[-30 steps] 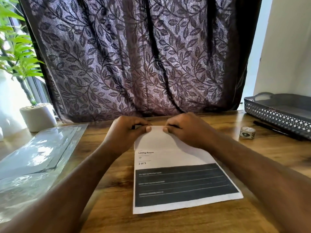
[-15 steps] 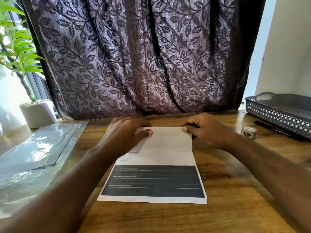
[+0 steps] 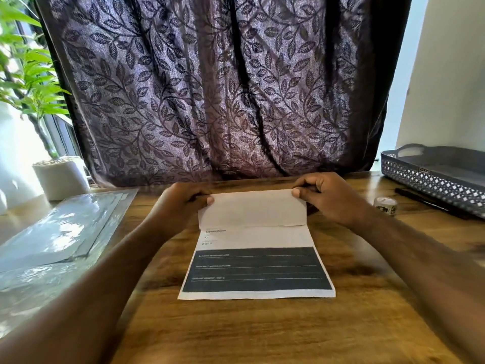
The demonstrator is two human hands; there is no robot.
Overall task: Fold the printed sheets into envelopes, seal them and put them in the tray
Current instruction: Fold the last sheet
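A printed sheet [image 3: 256, 261] with a dark block across its lower half lies on the wooden table in front of me. Its far end is folded over toward me as a white flap [image 3: 252, 210]. My left hand [image 3: 181, 203] pinches the left end of the fold line, thumb on top of the flap. My right hand [image 3: 328, 195] pinches the right end the same way. The grey perforated tray [image 3: 433, 179] stands at the far right of the table, apart from both hands.
A small roll of tape [image 3: 385, 204] and a black pen [image 3: 422, 200] lie just in front of the tray. Clear plastic sleeves [image 3: 52, 237] cover the table's left side. A potted plant [image 3: 60, 177] stands at the far left, a dark curtain behind.
My hands have slid apart from the middle of the fold to its two ends. The sheet has turned from skewed to roughly square with me.
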